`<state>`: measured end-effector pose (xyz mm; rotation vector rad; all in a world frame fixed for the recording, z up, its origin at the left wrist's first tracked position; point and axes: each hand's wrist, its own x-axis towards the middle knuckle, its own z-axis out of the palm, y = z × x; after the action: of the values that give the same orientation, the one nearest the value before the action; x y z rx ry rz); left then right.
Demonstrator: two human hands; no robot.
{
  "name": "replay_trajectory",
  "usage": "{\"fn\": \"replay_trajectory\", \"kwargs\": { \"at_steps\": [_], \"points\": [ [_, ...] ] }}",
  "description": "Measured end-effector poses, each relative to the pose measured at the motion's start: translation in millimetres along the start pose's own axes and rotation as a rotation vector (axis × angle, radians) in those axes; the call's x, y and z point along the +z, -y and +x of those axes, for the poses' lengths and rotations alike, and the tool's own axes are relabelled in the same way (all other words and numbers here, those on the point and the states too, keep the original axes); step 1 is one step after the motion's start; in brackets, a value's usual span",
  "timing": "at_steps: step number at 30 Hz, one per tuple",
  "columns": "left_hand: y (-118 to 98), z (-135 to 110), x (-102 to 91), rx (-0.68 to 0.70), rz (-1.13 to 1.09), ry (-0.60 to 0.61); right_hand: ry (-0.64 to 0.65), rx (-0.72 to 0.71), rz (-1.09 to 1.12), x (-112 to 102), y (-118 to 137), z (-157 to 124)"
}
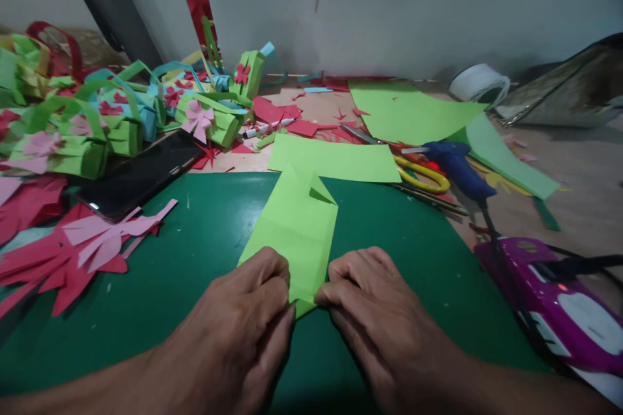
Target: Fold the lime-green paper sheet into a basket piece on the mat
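Note:
A folded light-green paper piece [294, 227] lies on a dark green cutting mat [195, 253], tilted, with a small flap turned up at its far corner. My left hand [243, 331] pinches the near left edge of this paper, fingers curled together. My right hand [374, 311] presses and pinches the near right corner, fingers closed on the fold. Both hands meet at the paper's near tip.
Green paper baskets with pink and red flowers [97, 123] crowd the left. A black phone [141, 175], pink and red paper bows [97, 240], green sheets [409, 113], yellow-handled scissors [423, 172], a blue glue gun [460, 165], a tape roll [479, 84] and a purple device [549, 298] surround the mat.

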<state>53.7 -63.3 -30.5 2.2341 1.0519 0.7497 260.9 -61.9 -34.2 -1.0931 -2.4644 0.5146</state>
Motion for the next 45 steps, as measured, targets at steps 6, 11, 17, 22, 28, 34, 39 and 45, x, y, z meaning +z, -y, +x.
{"fn": "replay_trajectory", "kwargs": {
  "at_steps": [6,11,17,22,28,34,39,45],
  "points": [
    [2.0,1.0,-2.1,-0.02,-0.01,0.017,0.001,0.016,0.015,3.0,-1.1,-0.2],
    [1.7,2.8,-2.7,-0.042,0.008,0.039,-0.072,-0.015,0.022,8.4,-2.4,-1.1],
    [5.0,0.7,-0.8,-0.059,0.026,0.03,-0.074,-0.031,0.006,8.8,-4.2,-2.5],
    [7.1,-0.2,2.5,-0.031,0.043,0.012,-0.103,-0.081,-0.06,7.1,1.0,-3.0],
    [9.3,0.4,4.6,-0.029,0.062,0.02,-0.132,-0.139,-0.197,7.3,3.8,-10.6],
    [11.2,-1.5,5.2,-0.038,0.052,0.021,-0.151,-0.14,-0.275,7.0,5.7,-15.6],
    [9.8,-1.1,4.7,-0.032,0.067,0.012,-0.125,-0.115,-0.265,9.4,7.0,-11.5],
    [10.8,-0.5,5.6,-0.049,0.052,0.015,-0.111,-0.124,-0.269,8.6,6.4,-11.1]
  ]
}}
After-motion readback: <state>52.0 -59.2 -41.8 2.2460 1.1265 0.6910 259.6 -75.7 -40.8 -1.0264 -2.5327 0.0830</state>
